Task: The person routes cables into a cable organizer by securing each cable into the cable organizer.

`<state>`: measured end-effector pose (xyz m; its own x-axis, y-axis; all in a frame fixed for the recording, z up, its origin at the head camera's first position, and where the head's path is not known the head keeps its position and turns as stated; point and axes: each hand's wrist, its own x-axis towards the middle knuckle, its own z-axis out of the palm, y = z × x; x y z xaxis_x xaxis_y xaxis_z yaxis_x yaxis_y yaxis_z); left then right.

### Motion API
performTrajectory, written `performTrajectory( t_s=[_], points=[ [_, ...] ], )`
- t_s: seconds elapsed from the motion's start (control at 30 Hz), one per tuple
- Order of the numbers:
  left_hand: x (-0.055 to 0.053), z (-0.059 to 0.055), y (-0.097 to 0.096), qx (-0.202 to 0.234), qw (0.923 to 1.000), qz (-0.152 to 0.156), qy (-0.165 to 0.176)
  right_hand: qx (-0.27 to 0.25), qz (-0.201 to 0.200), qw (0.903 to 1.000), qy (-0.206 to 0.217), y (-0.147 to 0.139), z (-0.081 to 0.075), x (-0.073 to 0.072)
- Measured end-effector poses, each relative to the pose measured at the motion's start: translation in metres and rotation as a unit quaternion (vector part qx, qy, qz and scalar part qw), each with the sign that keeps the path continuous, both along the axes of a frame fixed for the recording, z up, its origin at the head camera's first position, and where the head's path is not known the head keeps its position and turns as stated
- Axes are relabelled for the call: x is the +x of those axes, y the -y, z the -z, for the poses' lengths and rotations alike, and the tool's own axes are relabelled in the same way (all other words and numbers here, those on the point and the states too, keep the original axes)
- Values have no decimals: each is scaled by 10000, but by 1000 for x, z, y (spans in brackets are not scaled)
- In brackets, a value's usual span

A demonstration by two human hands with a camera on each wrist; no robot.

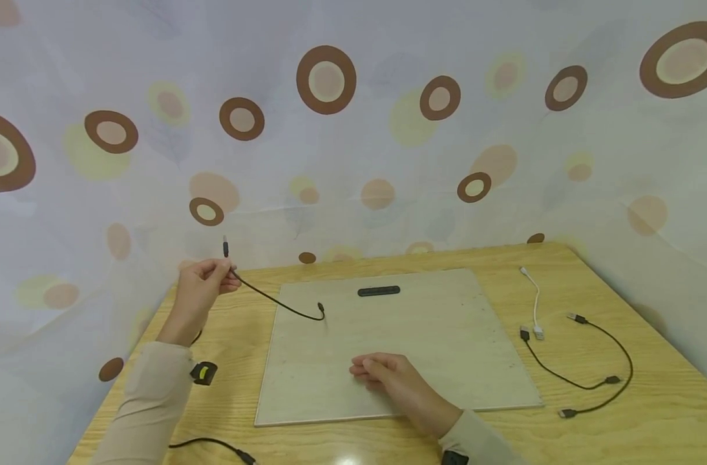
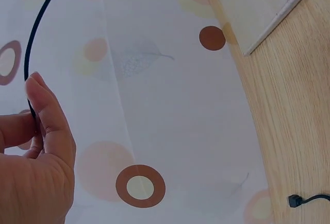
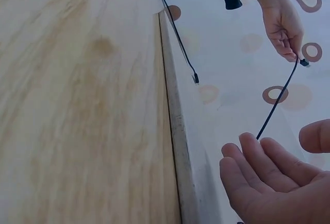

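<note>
My left hand (image 1: 199, 294) is raised above the left side of the table, pinching a short black USB cable (image 1: 274, 300) between thumb and fingers just below one plug. That plug points upward, while the cable bows down to the right and its other end hangs over a pale board (image 1: 446, 329). In the left wrist view, the cable (image 2: 32, 38) rises in a curve from the fingertips. Over the board's front part is my right hand (image 1: 391, 378), its fingers loosely bent and holding nothing. The right wrist view shows a gap between thumb and fingers (image 3: 265, 165).
On the right of the wooden table (image 1: 609, 433) lie a white cable (image 1: 536, 300) and two black cables, one shorter (image 1: 563, 376) and one longer (image 1: 629, 355). Another black cable (image 1: 208, 440) lies at front left. A black strip (image 1: 379, 291) marks the board's far edge; patterned cloth hangs behind.
</note>
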<state>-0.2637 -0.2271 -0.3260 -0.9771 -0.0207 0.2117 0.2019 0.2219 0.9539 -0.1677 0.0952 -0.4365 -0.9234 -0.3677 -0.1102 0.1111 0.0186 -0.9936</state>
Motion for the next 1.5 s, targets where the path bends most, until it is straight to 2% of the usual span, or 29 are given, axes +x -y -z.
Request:
performTrajectory(
  t_s=[0.13,0.23,0.33,0.4,0.5,0.57,0.63,0.9,1.1,1.27,1.37,1.5],
  points=[
    [1,2,0,138,9996,227,116,-212,72,9997,115,0,-2,-4],
    [2,4,0,261,9988,366,191,-438,82,9984,352,1,-3,-5],
    [2,6,-1,408,9976,521,209,-947,143,9930,696,4,-3,-8],
    [2,8,-1,511,9965,636,196,-1592,263,9810,1079,8,-5,-11],
    [2,10,-2,705,9942,798,168,-2580,418,9520,1595,14,-8,-14],
    [3,11,-2,759,9932,870,153,-3008,536,9347,1813,19,-11,-17],
    [3,12,-3,842,9922,910,140,-3157,599,9281,1881,23,-13,-19],
    [8,18,-7,965,9889,1115,194,-3150,876,9258,1897,29,-11,-24],
    [10,22,-10,865,9878,1271,244,-3144,1419,9130,2179,32,-11,-27],
    [11,24,-11,626,9890,1304,313,-3181,1727,9070,2151,30,-11,-27],
    [12,25,-12,411,9900,1302,360,-3108,1789,9111,2031,28,-10,-27],
    [11,27,-12,309,9900,1311,414,-2868,1816,9223,1845,25,-9,-28]
  ],
)
